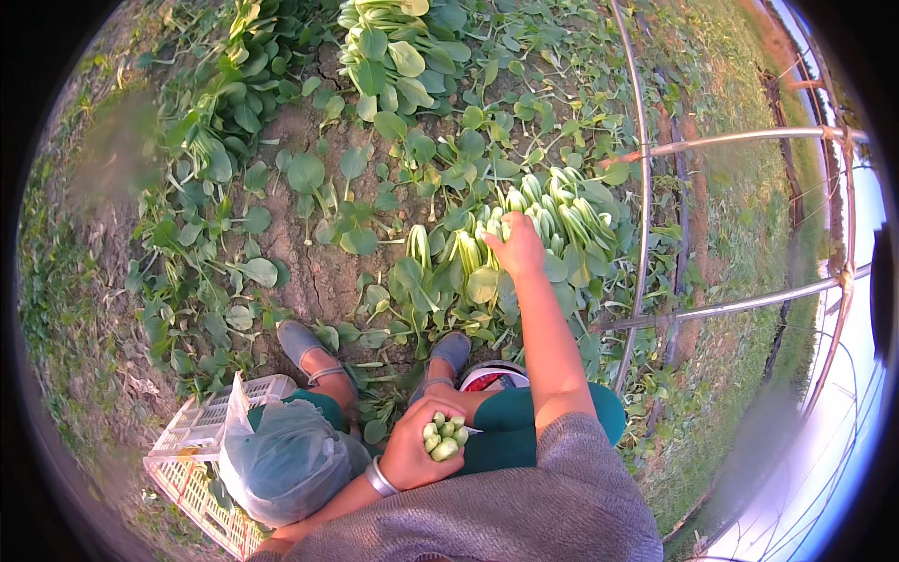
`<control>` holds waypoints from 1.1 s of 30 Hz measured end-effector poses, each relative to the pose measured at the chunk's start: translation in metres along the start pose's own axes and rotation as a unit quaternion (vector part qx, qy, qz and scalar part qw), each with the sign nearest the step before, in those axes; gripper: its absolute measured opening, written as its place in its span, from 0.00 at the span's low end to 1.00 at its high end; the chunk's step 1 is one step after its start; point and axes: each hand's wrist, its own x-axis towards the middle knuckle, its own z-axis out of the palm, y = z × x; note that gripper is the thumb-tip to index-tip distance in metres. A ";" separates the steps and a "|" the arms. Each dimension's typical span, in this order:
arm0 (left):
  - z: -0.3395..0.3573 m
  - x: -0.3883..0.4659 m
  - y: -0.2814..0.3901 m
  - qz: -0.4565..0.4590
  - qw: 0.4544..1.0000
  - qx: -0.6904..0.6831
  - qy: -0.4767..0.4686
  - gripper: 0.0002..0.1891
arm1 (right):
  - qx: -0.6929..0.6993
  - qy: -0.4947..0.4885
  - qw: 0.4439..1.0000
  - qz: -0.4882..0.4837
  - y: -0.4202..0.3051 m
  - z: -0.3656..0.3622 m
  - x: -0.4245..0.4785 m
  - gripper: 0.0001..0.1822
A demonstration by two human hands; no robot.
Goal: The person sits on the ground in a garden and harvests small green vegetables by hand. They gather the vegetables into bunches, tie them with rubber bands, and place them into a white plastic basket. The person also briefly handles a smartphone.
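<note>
My left hand (421, 446), with a silver bracelet at the wrist, is closed around a bunch of bok choy (445, 437) in front of my torso. The pale stem ends face up. My right hand (521, 249) reaches out at arm's length to a heap of bok choy (562, 211) lying on the ground. Its fingertips are at the white stem ends in the heap. Whether they grip a plant cannot be made out. Beside the heap, on its left, lies a small group of stems (418, 246).
A plastic crate (204, 502) and a clear plastic bag (295, 456) stand at my left. A white-rimmed container (521, 378) sits by my right leg. More bok choy piles (400, 56) (246, 98) lie ahead on soil. Metal poles (639, 133) form a frame at right.
</note>
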 end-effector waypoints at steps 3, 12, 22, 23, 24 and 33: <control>0.001 -0.001 -0.001 0.029 0.999 0.018 0.012 0.27 | -0.060 -0.053 0.996 0.026 -0.009 -0.002 0.000 0.24; -0.004 -0.004 0.020 0.107 0.989 0.043 0.094 0.35 | 0.381 -0.198 0.879 -0.207 -0.096 -0.158 -0.172 0.19; 0.017 -0.042 0.020 0.182 0.982 -0.043 -0.027 0.29 | 0.367 -0.105 0.871 -0.308 -0.106 -0.197 -0.279 0.22; 0.020 -0.045 0.023 0.189 0.980 -0.048 -0.029 0.29 | 0.382 -0.104 0.867 -0.304 -0.107 -0.198 -0.285 0.23; 0.023 -0.051 0.026 0.192 0.979 -0.054 -0.031 0.29 | 0.398 -0.105 0.862 -0.295 -0.107 -0.197 -0.293 0.24; 0.016 -0.069 0.045 0.227 0.971 0.078 0.011 0.57 | 0.409 0.056 0.859 -0.302 -0.110 -0.193 -0.329 0.23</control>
